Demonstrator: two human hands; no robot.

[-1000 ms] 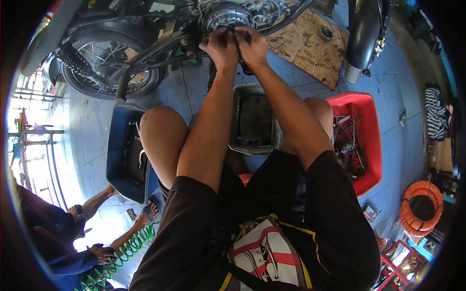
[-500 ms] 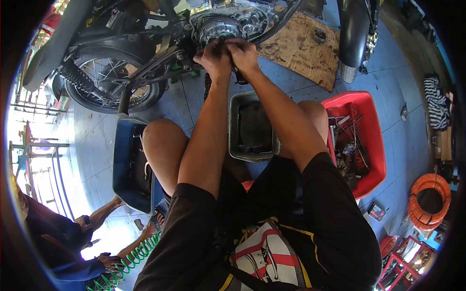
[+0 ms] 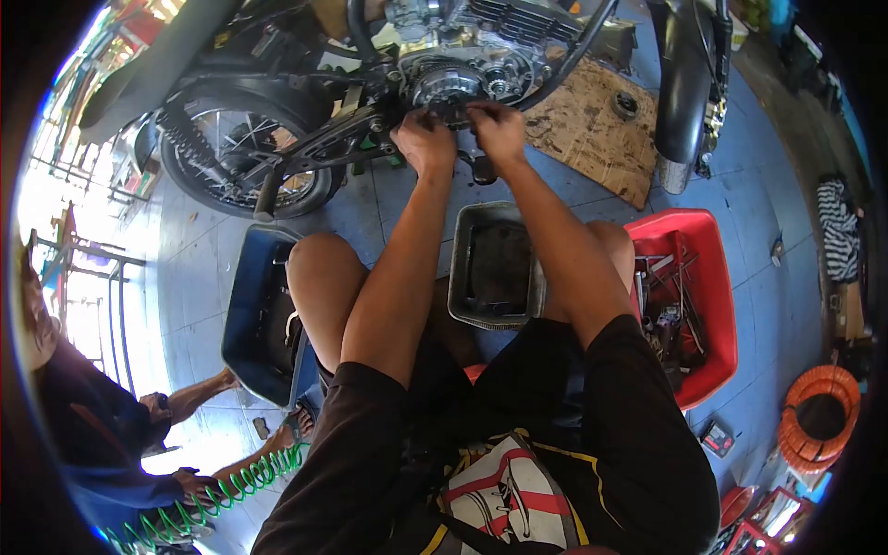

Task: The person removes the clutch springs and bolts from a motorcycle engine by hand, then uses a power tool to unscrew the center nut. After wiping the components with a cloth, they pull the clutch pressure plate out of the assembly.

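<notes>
The opened side of a motorcycle engine (image 3: 527, 67) is in front of me at the top of the head view, with the round clutch (image 3: 449, 81) exposed. My left hand (image 3: 425, 143) is at the clutch's lower left edge, its fingers curled inward. Just right of it, my right hand (image 3: 499, 132) has its fingers pinched at the clutch's lower right. Both sets of fingertips are dark and partly hidden, so whatever they hold cannot be made out. A gap separates the two hands.
Between my knees stands a grey tub (image 3: 455, 277). A red bin (image 3: 720, 324) of tools is on the right, a blue bin (image 3: 236, 314) on the left. A stained wooden board (image 3: 592, 139) lies beyond. Another person (image 3: 102, 416) sits at lower left near a green coiled hose (image 3: 245, 483).
My hands have come apart from each other, the right one shifting rightward. The view has tilted, so the motorcycle and bins appear lower and further right.
</notes>
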